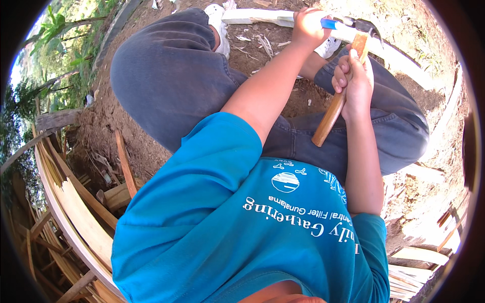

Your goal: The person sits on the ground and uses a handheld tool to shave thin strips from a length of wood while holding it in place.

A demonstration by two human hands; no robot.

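My right hand (pixel 356 83) is closed around the wooden handle of a hammer (pixel 333 118). Its dark head (pixel 365 25) is over a long pale timber (pixel 258 16) that stretches across beyond my crossed legs. My left hand (pixel 309 29) is closed at the timber, gripping a tool with a blue handle (pixel 329 23) whose end pokes out toward the hammer head. The rest of that tool is hidden by my fingers, so its kind does not show. Glare washes out part of the timber on the right.
Wood shavings (pixel 265 45) lie on the bare soil near my white shoes (pixel 217 25). To the left are split wooden strips (pixel 76 207) and a reddish stick (pixel 125 164). More pale strips (pixel 406 272) are stacked at the lower right. Green plants (pixel 53 30) grow at the far left.
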